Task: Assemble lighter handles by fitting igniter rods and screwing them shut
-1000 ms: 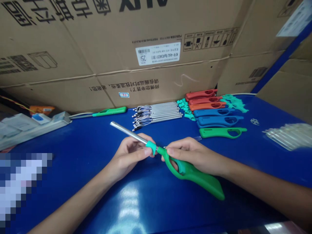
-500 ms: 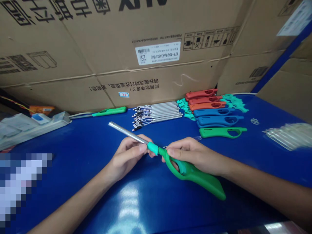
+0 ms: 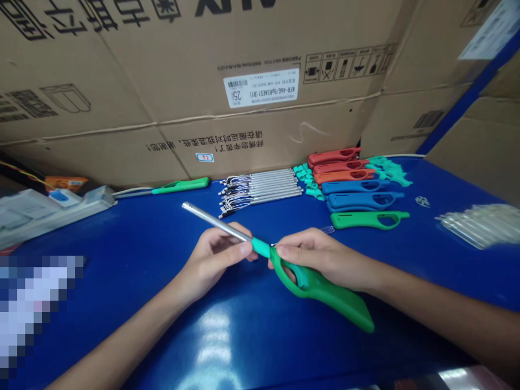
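Both my hands hold a green long-nosed lighter handle (image 3: 320,287) above the blue table, its metal tube (image 3: 215,222) pointing up and left. My left hand (image 3: 217,260) pinches the tube just behind a teal collar (image 3: 260,247). That collar now sits against the handle's front end. My right hand (image 3: 317,254) grips the top of the handle, with its fingers near the collar and the handle's loop below them. The wide rear of the handle reaches down and right, past my right hand.
Beyond my hands lie a row of metal tubes with wire ends (image 3: 260,189), red handles (image 3: 341,165), blue handles (image 3: 357,195), a green handle (image 3: 368,219) and teal collars (image 3: 304,176). Another green lighter (image 3: 181,186) lies to the left. Cardboard boxes (image 3: 260,92) stand behind.
The teal collar has slid down the metal tube toward the handle and now meets it. My hands have shifted only slightly.
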Available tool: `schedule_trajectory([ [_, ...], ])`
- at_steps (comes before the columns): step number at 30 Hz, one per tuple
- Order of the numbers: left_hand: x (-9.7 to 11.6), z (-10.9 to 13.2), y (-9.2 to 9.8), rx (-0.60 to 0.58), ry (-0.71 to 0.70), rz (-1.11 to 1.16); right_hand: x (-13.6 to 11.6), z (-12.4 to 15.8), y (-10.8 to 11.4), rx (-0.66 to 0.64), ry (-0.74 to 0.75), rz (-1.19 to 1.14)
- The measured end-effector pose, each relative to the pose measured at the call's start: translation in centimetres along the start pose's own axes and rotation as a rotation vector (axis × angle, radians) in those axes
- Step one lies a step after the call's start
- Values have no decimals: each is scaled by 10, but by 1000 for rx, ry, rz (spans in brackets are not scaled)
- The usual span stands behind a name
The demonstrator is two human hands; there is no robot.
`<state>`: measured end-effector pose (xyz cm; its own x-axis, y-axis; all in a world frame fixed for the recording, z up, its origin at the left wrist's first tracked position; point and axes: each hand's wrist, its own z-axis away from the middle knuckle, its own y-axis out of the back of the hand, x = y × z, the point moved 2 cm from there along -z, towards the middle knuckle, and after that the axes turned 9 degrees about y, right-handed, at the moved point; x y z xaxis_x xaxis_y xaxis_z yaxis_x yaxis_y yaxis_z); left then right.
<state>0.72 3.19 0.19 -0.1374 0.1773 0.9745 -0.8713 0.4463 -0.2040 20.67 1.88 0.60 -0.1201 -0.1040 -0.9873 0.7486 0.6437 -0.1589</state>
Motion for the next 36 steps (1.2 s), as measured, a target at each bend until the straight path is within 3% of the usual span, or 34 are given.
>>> schedule_trajectory([
  [13, 0, 0, 3, 26, -14, -76, -1, 0, -2, 5, -5, 18],
  [18, -1, 1, 4, -35, -15, -75, -2, 1, -2, 3, -22, 13],
  [26, -2, 1, 4, -25, -24, -104, -2, 1, -2, -5, -16, 14],
  [36, 3, 2, -4, 81, -61, -230, -2, -1, -2, -10, -19, 51],
])
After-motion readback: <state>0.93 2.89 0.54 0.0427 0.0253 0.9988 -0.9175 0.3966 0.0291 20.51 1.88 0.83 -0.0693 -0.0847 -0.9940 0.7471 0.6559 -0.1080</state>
